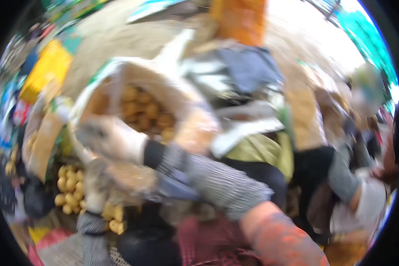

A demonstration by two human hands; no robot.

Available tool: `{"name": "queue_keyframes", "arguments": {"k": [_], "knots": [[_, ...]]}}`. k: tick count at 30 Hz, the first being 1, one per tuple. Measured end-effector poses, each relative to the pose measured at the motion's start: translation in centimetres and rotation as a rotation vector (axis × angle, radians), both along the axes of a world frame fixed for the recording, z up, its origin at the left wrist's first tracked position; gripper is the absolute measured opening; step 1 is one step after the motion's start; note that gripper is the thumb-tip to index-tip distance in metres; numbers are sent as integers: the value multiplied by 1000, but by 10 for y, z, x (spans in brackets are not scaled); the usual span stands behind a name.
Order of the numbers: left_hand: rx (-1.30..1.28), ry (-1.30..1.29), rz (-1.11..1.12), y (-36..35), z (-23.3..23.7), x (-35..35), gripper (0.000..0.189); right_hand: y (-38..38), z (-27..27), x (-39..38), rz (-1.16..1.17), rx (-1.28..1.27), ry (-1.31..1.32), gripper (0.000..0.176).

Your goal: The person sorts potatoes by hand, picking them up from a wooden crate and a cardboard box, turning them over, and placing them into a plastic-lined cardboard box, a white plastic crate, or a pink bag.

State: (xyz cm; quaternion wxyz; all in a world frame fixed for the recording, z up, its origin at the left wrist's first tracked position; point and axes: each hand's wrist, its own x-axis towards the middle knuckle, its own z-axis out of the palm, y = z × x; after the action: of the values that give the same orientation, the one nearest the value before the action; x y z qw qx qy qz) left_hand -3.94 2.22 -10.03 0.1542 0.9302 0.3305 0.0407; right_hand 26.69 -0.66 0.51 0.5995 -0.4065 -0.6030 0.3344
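The right hand (112, 138), in a pale glove, reaches across from the lower right. Its arm is stretched out in a grey knit sleeve over an orange one, with the knuckles towards the camera. The left hand (96, 178), gloved too, rises from the bottom edge just below it, the forearm almost upright.

A big sack (195, 128) lies tilted with its mouth open to the camera, and potatoes (146, 114) fill it. More loose potatoes (70, 188) (small yellow ones) sit in a heap at the lower left, just beside the left hand.

The right fingers look curled over the sack's near rim, gripping it, with the potatoes inside just behind them. Motion blur hides the left fingers, so I cannot tell whether they are clenched or slack. Another person (354, 195) is well apart at the right edge.
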Motion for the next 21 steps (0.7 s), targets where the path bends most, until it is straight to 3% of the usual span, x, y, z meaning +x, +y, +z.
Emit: {"name": "queue_keyframes", "arguments": {"k": [1,2,3,5,6,7,8,9,10,11,14,17,20,21], "knots": [[361,228,-167,26,-45,-22,34,3,-4,-16,218,-74,-440,29],[232,99,-85,21,-32,9,28,-20,11,-24,302,-54,-602,30],[118,-51,-1,10,-6,46,23,-19,12,-22,554,-150,-717,27],[94,-219,32,11,18,80,18,-15,-25,-8,811,-288,-925,35],[244,-315,-45,12,24,84,16,1,-49,2,956,-426,-1116,38],[252,-371,-46,17,15,83,16,16,-46,20,953,-578,-1218,40],[257,-428,-55,19,6,81,16,32,-77,41,817,-537,-1315,43],[246,-454,-49,21,-4,76,15,60,-78,46,815,-822,-1412,45],[233,-479,-46,20,-12,72,14,75,-75,56,709,-737,-1458,48],[224,-508,-43,23,-20,69,14,97,-106,65,492,-734,-1540,49],[239,-659,-86,28,-33,65,22,147,-124,49,213,-787,-1301,46],[212,-700,-118,29,-37,59,25,169,-173,28,158,-620,-1399,49],[190,-739,-153,32,-29,54,23,189,-252,26,180,-431,-1817,49],[179,-774,-153,31,-32,53,23,185,-211,14,182,-508,-1862,46]]}}
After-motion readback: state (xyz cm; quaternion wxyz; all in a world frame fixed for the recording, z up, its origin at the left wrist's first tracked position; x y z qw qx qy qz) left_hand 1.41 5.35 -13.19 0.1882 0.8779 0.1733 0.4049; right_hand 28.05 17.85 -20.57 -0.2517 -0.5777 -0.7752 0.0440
